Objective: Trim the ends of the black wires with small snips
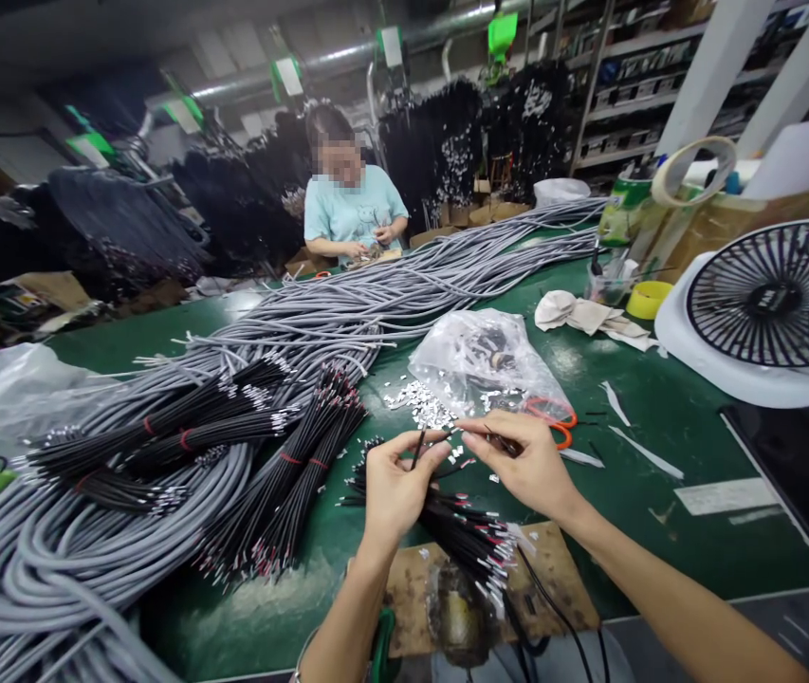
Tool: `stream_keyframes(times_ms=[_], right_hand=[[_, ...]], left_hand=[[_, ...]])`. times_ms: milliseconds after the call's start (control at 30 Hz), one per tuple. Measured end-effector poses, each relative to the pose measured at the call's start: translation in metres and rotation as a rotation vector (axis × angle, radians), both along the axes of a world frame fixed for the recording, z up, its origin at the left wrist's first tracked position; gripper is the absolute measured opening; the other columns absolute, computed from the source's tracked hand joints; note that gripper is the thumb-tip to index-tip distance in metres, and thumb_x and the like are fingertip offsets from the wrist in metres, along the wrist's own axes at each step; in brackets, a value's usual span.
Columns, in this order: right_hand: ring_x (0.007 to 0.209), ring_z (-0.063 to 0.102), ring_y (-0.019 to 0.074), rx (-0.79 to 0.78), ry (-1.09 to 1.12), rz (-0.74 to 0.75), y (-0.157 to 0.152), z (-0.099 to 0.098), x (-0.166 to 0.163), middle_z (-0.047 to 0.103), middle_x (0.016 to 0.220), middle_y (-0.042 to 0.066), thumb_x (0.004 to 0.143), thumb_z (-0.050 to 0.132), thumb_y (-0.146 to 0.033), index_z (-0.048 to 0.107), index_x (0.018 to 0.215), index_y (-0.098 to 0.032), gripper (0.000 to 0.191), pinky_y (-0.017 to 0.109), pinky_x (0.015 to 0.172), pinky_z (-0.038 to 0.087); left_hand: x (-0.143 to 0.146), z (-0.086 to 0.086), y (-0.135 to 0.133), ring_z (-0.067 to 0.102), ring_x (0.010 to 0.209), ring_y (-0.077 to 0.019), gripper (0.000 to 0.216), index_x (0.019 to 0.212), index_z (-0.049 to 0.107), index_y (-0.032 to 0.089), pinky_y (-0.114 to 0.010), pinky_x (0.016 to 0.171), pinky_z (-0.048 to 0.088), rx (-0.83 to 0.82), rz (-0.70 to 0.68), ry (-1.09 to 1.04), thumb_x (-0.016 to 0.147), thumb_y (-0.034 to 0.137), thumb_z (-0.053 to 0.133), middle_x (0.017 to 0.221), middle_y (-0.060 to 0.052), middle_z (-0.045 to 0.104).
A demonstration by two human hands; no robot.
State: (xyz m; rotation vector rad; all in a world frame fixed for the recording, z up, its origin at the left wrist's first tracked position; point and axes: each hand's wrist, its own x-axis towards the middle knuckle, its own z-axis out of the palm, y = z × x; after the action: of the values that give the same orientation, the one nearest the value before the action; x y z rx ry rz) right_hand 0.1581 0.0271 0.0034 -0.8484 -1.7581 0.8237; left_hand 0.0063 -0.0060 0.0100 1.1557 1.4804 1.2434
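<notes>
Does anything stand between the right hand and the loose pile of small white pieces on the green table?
Nothing visible stands between the right hand and the loose pile of small white pieces, just beyond its fingertips. The crumpled clear plastic bag lies beside the pile, off the direct way.

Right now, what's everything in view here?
Worktable: 1, green, across the view
Cables: too many to count, grey, across worktable
Tied wire bundles: several, black, left of centre
Wooden board: 1, brown, near edge
Wire bunch: 1, black, partly over wooden board
Small pieces: many, white, mid-table
Plastic bags: at least 2, clear, mid-table and left
Scissors: 1, orange-handled, right of centre
Desk fan: 1, white and black, right
Tape rolls: 2, cream and yellow, near desk fan
Crumpled cloth: white, left of desk fan
Flat device: 1, black, right
Person: 1, light-blue shirt, across worktable
Left hand: 1, bare, centre, pinching black wire
Right hand: 1, bare, centre, holding black wire
</notes>
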Motion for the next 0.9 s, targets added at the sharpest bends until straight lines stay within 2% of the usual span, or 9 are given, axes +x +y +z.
stream_keyframes(times_ms=[167, 300, 467, 533, 700, 900], right_hand=[[0.052, 0.046, 0.0102, 0.072, 0.005, 0.017, -0.0061, 0.0018, -0.0023, 0.055, 0.061, 0.001, 0.078, 0.056, -0.018, 0.068, 0.097, -0.016, 0.022, 0.023, 0.047, 0.035], [0.052, 0.047, 0.0112, 0.061, -0.027, 0.067, -0.0091, -0.0010, -0.0036, 0.055, 0.060, 0.001, 0.079, 0.054, -0.021, 0.066, 0.102, -0.018, 0.025, 0.024, 0.049, 0.038], [0.082, 0.057, 0.0173, -0.053, -0.042, -0.024, -0.0050, -0.0059, -0.0035, 0.062, 0.095, 0.006, 0.083, 0.052, -0.031, 0.054, 0.119, -0.021, 0.038, 0.029, 0.070, 0.045], [0.087, 0.056, 0.0177, -0.048, -0.073, -0.011, -0.0034, -0.0062, -0.0034, 0.062, 0.098, 0.007, 0.084, 0.050, -0.029, 0.057, 0.115, -0.020, 0.033, 0.030, 0.076, 0.044], [0.076, 0.057, 0.0151, -0.038, -0.059, 0.042, -0.0044, -0.0050, -0.0052, 0.064, 0.084, 0.005, 0.084, 0.051, -0.026, 0.065, 0.102, -0.016, 0.025, 0.028, 0.068, 0.044], [0.073, 0.059, 0.0142, -0.029, -0.027, 0.048, -0.0055, -0.0051, -0.0067, 0.066, 0.081, 0.005, 0.084, 0.052, -0.023, 0.067, 0.096, -0.017, 0.021, 0.028, 0.067, 0.045]], left_hand=[[0.0001, -0.0017, -0.0009, 0.042, 0.036, -0.0045, 0.022, 0.071, 0.069, 0.009, -0.015, 0.034, 0.035, 0.090, 0.091, 0.017, 0.065, 0.029, 0.068, 0.052, 0.001, 0.058], [0.0011, -0.0050, 0.0004, 0.049, 0.045, -0.0073, 0.019, 0.068, 0.069, 0.009, -0.017, 0.042, 0.040, 0.162, 0.173, 0.066, 0.064, 0.028, 0.069, 0.056, -0.001, 0.062], [0.0017, -0.0089, 0.0010, 0.053, 0.051, -0.0088, 0.009, 0.064, 0.069, 0.013, -0.018, 0.046, 0.041, 0.293, 0.221, 0.026, 0.061, 0.021, 0.072, 0.056, 0.001, 0.061], [0.0019, -0.0086, 0.0004, 0.052, 0.051, -0.0085, 0.006, 0.062, 0.069, 0.014, -0.017, 0.047, 0.041, 0.343, 0.218, 0.023, 0.060, 0.018, 0.073, 0.055, 0.002, 0.059], [0.0040, -0.0063, -0.0008, 0.052, 0.051, -0.0081, 0.010, 0.056, 0.064, 0.014, -0.018, 0.049, 0.042, 0.413, 0.217, 0.024, 0.060, 0.015, 0.072, 0.052, 0.004, 0.055], [0.0057, -0.0063, -0.0012, 0.051, 0.049, -0.0078, 0.014, 0.053, 0.061, 0.014, -0.018, 0.047, 0.041, 0.430, 0.228, 0.075, 0.060, 0.015, 0.072, 0.051, 0.005, 0.052]])
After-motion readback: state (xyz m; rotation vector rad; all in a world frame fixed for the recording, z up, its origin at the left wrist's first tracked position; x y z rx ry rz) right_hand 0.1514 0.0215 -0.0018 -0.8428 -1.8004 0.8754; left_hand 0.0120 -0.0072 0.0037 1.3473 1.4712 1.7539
